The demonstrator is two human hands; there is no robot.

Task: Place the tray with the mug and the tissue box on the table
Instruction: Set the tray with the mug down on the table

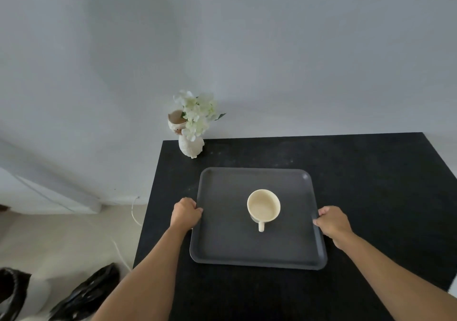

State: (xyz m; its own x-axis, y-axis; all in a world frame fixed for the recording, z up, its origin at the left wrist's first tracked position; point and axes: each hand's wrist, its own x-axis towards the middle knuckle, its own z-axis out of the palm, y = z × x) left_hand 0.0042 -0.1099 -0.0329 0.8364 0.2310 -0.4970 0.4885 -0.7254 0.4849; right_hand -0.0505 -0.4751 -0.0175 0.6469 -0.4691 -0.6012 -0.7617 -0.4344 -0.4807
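A dark grey rectangular tray [222, 244] lies over the black table [371, 184]. On the tray's middle stands a cream mug [263, 208], upright and empty, with its handle pointing toward me. My left hand [186, 213] grips the tray's left rim and my right hand [332, 223] grips its right rim, fingers curled over the edges. I cannot tell whether the tray rests on the table or hovers just above it. No tissue box is in view.
A white vase with white flowers [192, 127] stands at the table's far left corner against the pale wall. Left of the table the floor holds a white cable [134, 211] and black bags [86, 293].
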